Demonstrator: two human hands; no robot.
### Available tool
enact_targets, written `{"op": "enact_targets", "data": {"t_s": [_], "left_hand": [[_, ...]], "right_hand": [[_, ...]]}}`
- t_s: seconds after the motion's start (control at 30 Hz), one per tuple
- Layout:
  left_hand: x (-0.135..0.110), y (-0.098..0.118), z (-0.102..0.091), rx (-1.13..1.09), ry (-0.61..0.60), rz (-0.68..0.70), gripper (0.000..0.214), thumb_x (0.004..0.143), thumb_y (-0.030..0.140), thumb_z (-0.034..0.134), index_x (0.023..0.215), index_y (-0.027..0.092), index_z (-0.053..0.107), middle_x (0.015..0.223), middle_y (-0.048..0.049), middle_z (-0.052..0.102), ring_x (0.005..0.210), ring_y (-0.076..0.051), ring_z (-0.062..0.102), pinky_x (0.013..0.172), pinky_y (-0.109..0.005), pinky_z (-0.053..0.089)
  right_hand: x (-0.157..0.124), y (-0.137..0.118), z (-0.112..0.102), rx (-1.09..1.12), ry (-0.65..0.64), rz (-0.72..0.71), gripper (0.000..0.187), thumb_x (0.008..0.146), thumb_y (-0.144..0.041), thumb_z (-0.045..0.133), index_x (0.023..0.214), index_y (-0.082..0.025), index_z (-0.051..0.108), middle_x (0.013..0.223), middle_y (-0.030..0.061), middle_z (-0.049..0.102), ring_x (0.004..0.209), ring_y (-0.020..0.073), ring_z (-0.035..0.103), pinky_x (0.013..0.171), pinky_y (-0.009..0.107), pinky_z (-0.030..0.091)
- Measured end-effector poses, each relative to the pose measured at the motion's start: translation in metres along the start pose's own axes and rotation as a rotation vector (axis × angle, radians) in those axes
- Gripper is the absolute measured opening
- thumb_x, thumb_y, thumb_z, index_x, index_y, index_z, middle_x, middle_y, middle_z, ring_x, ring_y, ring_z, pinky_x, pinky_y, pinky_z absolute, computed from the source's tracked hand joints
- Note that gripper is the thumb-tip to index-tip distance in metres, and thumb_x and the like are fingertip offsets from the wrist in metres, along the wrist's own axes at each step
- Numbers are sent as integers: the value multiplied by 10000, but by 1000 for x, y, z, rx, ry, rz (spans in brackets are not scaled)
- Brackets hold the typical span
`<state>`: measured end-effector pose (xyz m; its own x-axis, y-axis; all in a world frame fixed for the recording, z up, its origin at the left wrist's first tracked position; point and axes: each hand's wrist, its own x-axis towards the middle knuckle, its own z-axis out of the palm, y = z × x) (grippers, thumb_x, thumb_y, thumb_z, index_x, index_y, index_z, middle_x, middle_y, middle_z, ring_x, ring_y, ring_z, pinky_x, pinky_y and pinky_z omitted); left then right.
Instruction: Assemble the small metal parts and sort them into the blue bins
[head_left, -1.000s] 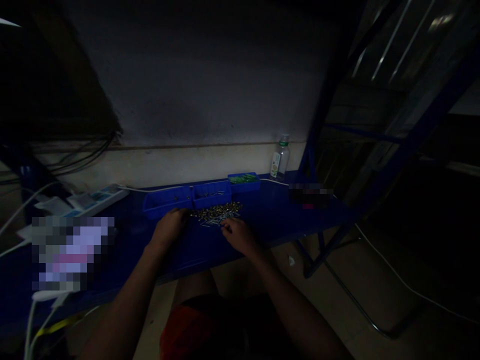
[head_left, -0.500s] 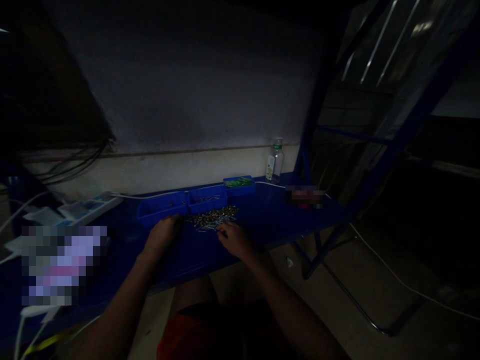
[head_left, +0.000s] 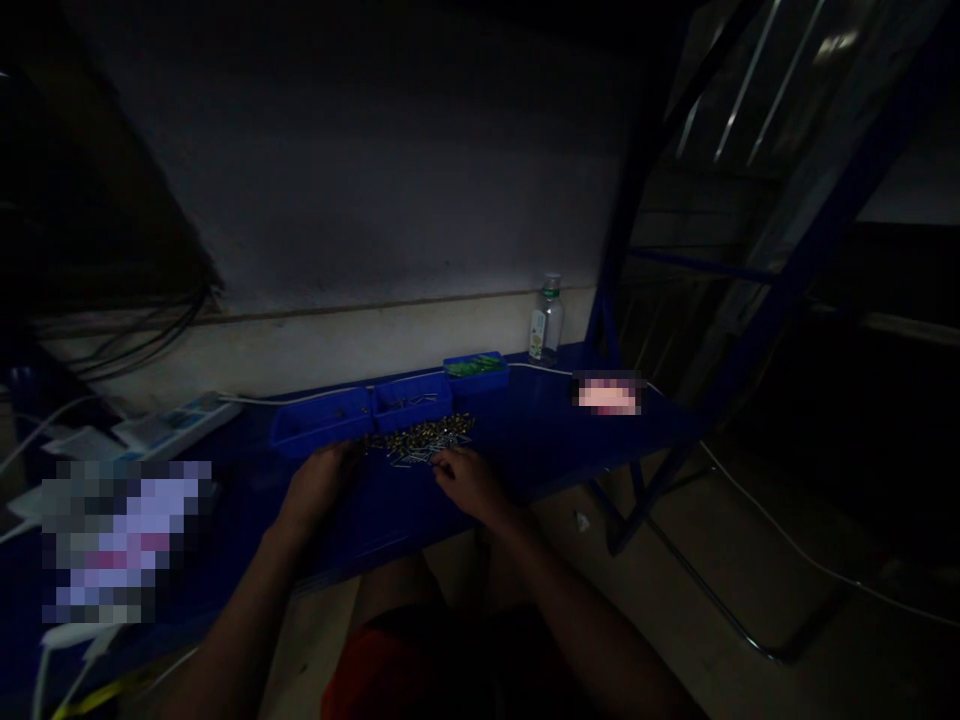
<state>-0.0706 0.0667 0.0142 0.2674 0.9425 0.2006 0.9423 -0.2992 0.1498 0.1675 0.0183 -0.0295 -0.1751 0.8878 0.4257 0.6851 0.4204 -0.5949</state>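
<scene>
The scene is very dark. A heap of small metal parts (head_left: 421, 438) lies on the blue table (head_left: 540, 440). My left hand (head_left: 319, 482) rests at the heap's left end, fingers curled, right below a blue bin (head_left: 311, 423). My right hand (head_left: 469, 480) sits at the heap's near right edge with fingertips pinched among the parts; what they hold is too small and dim to make out. A second blue bin (head_left: 412, 402) with a few parts stands behind the heap.
A third blue bin (head_left: 475, 369) with green pieces and a clear bottle (head_left: 545, 323) stand near the wall. A white power strip (head_left: 169, 424) and cables lie at the left. A blue metal rack (head_left: 757, 260) rises at the right.
Both hands have stayed at the heap with small finger shifts. The camera has drifted a little, so the table sits slightly lower and more to the left in view.
</scene>
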Motion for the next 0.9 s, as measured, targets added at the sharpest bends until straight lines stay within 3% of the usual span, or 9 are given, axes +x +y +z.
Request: {"op": "enact_targets", "data": {"t_s": [0.17, 0.27, 0.37, 0.47, 0.57, 0.9], "left_hand": [[-9, -6, 0, -136, 6, -64, 333, 792, 349, 422, 954, 170, 651, 976, -121, 676, 878, -265, 621, 731, -287, 458], [-26, 6, -2, -252, 160, -81, 368, 798, 429, 430, 950, 171, 643, 1003, -97, 669, 889, -250, 619, 779, -300, 459], [-41, 32, 1, -355, 295, -79, 382, 788, 478, 466, 971, 181, 621, 1035, -78, 654, 918, -229, 604, 835, -305, 440], [-45, 56, 10, -529, 170, -21, 356, 791, 474, 477, 954, 190, 618, 986, -52, 670, 858, -197, 620, 790, -277, 459], [-42, 62, 18, -665, 42, 44, 351, 774, 479, 506, 908, 176, 622, 921, -42, 682, 828, -190, 626, 766, -270, 468], [-49, 58, 16, -715, -8, 77, 273, 747, 399, 553, 852, 162, 640, 750, -23, 658, 675, -157, 592, 620, -234, 443]], "right_hand": [[-2, -3, -3, 9, 1, -5, 131, 816, -203, 511, 914, -198, 598, 886, 21, 628, 835, 129, 559, 756, 222, 407], [-3, -5, -6, 38, -8, -24, 137, 832, -239, 508, 930, -199, 596, 889, 18, 631, 829, 123, 567, 745, 216, 408], [-5, -7, -10, 86, -23, -58, 174, 864, -307, 476, 938, -202, 593, 902, 15, 634, 840, 116, 573, 757, 209, 401], [-5, -8, -13, 100, -46, -66, 223, 900, -329, 410, 901, -202, 594, 895, 12, 638, 836, 109, 578, 759, 202, 390], [-5, -10, -15, 54, -91, -63, 267, 909, -336, 384, 819, -195, 592, 830, 13, 636, 790, 111, 577, 728, 204, 382], [-6, -13, -12, 49, -176, -90, 237, 894, -331, 424, 840, -187, 605, 846, 15, 634, 809, 107, 570, 737, 205, 366]]}}
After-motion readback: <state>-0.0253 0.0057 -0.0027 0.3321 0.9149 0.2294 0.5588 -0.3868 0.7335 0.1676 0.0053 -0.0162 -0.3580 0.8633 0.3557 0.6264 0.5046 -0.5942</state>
